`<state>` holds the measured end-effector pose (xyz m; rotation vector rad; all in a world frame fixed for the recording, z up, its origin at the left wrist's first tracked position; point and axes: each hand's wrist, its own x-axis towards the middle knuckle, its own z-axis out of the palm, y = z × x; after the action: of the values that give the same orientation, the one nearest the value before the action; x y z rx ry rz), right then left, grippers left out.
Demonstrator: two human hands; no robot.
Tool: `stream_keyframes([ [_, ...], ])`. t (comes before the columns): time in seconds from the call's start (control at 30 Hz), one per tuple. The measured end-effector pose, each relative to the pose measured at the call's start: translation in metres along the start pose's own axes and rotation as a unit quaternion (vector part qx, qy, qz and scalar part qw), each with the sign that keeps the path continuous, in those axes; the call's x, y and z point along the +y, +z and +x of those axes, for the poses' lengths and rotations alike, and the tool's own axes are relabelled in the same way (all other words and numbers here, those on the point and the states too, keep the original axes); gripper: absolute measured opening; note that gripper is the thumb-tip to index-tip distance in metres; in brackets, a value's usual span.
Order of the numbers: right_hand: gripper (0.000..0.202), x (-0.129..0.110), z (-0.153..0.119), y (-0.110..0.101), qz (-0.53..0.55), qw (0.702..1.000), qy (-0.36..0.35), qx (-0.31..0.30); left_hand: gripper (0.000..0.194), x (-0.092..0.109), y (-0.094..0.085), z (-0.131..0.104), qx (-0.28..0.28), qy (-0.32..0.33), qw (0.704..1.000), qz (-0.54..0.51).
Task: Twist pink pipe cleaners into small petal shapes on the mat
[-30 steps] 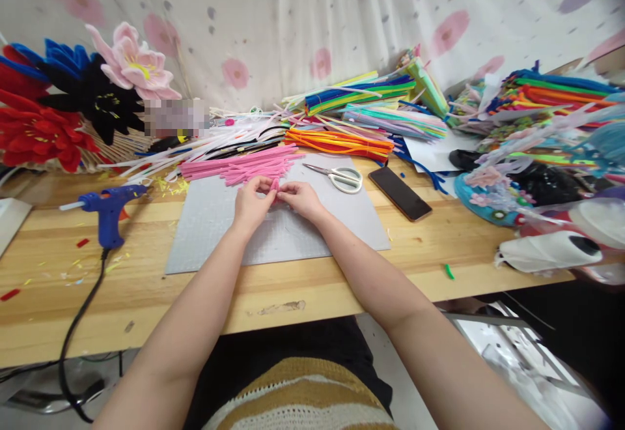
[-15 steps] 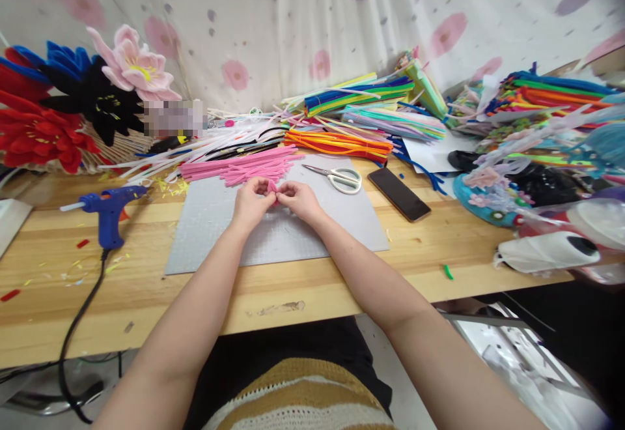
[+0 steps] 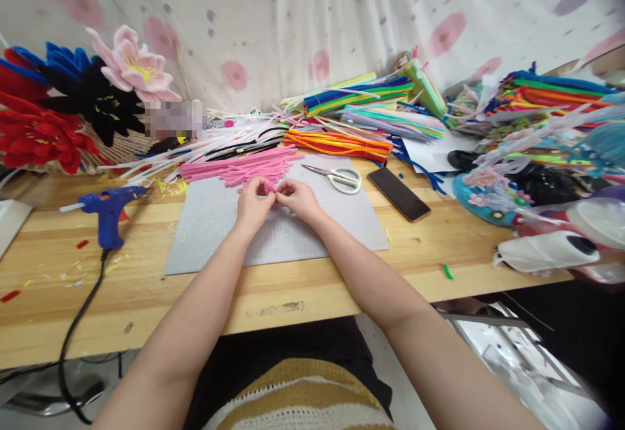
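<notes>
Over a grey cutting mat (image 3: 205, 241), my left hand (image 3: 252, 203) and my right hand (image 3: 300, 200) meet fingertip to fingertip. Both are closed in a pinch on a small pink pipe cleaner piece (image 3: 269, 186), mostly covered by the fingers. Just beyond my hands lies a heap of pink pipe cleaners (image 3: 239, 166), long ones at the left and shorter cut ones in front. Scissors (image 3: 336, 178) with white handles rest shut-looking on the mat, to the right of my right hand.
A blue glue gun (image 3: 111, 215) with a black cord stands at the left, near fuzzy flowers (image 3: 131, 68). A phone (image 3: 399, 193) lies right of the mat. Bundles of coloured pipe cleaners (image 3: 342, 146) line the back. A white thread spool (image 3: 547, 251) sits at the right edge.
My fingers have shifted slightly around the pink piece, and my left hand has turned a little. Everything else on the table stays where it was.
</notes>
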<state>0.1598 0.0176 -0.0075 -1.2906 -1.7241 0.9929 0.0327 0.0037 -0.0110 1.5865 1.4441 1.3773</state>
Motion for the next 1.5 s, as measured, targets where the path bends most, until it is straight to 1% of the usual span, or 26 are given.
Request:
stream_keyframes([
  [0.13, 0.004, -0.003, -0.003, 0.001, -0.068, 0.996, -0.006, 0.053, 0.013, -0.001, 0.003, 0.001, 0.031, -0.012, 0.999, 0.006],
  [0.2, 0.005, -0.002, -0.004, 0.002, -0.085, 0.994, -0.011, 0.063, 0.014, -0.001, 0.004, 0.001, 0.044, -0.015, 0.999, 0.004],
  [0.37, 0.007, 0.006, 0.001, 0.0, -0.058, 0.998, -0.015, 0.028, 0.015, 0.0, 0.005, 0.001, 0.023, -0.016, 0.998, -0.047],
  [0.5, 0.008, 0.008, 0.003, -0.002, -0.021, 1.0, -0.019, 0.001, 0.011, 0.0, 0.003, 0.001, 0.02, -0.019, 0.998, -0.05],
  [0.6, 0.007, 0.004, 0.0, -0.002, -0.028, 0.999, -0.022, 0.007, 0.008, 0.001, 0.002, 0.0, 0.026, -0.019, 0.999, -0.031],
  [0.7, 0.006, 0.001, -0.002, 0.0, -0.061, 0.997, -0.022, 0.032, 0.01, 0.002, 0.002, -0.002, 0.045, -0.023, 0.999, 0.004],
  [0.77, 0.006, 0.001, -0.003, 0.0, -0.066, 0.997, -0.024, 0.037, 0.011, 0.003, 0.003, -0.002, 0.051, -0.021, 0.998, 0.014],
  [0.83, 0.006, 0.003, -0.001, 0.0, -0.049, 0.998, -0.03, 0.028, 0.01, 0.005, 0.002, -0.002, 0.045, -0.018, 0.999, -0.001],
  [0.9, 0.006, 0.006, 0.001, 0.0, -0.013, 0.999, -0.038, 0.014, 0.007, 0.007, 0.001, -0.001, 0.033, -0.022, 0.998, -0.041],
  [0.97, 0.008, 0.009, 0.004, -0.001, 0.038, 0.998, -0.042, -0.01, 0.011, 0.01, -0.001, 0.001, 0.025, -0.056, 0.993, -0.105],
  [1.07, 0.02, 0.012, 0.006, -0.004, 0.112, 0.99, -0.054, -0.071, 0.02, 0.013, -0.004, 0.003, 0.041, -0.135, 0.969, -0.204],
  [1.13, 0.025, 0.013, 0.005, -0.006, 0.121, 0.985, -0.067, -0.107, 0.025, 0.015, -0.006, 0.003, 0.06, -0.166, 0.954, -0.241],
  [1.17, 0.024, 0.014, 0.005, -0.006, 0.114, 0.984, -0.072, -0.118, 0.027, 0.015, -0.007, 0.003, 0.064, -0.174, 0.95, -0.253],
  [1.33, 0.016, 0.013, 0.003, -0.007, 0.069, 0.983, -0.099, -0.135, 0.029, 0.016, -0.009, 0.005, 0.031, -0.214, 0.933, -0.286],
  [1.5, 0.008, 0.01, 0.003, -0.005, 0.054, 0.985, -0.119, -0.112, 0.032, 0.016, -0.007, 0.006, 0.012, -0.239, 0.918, -0.316],
])
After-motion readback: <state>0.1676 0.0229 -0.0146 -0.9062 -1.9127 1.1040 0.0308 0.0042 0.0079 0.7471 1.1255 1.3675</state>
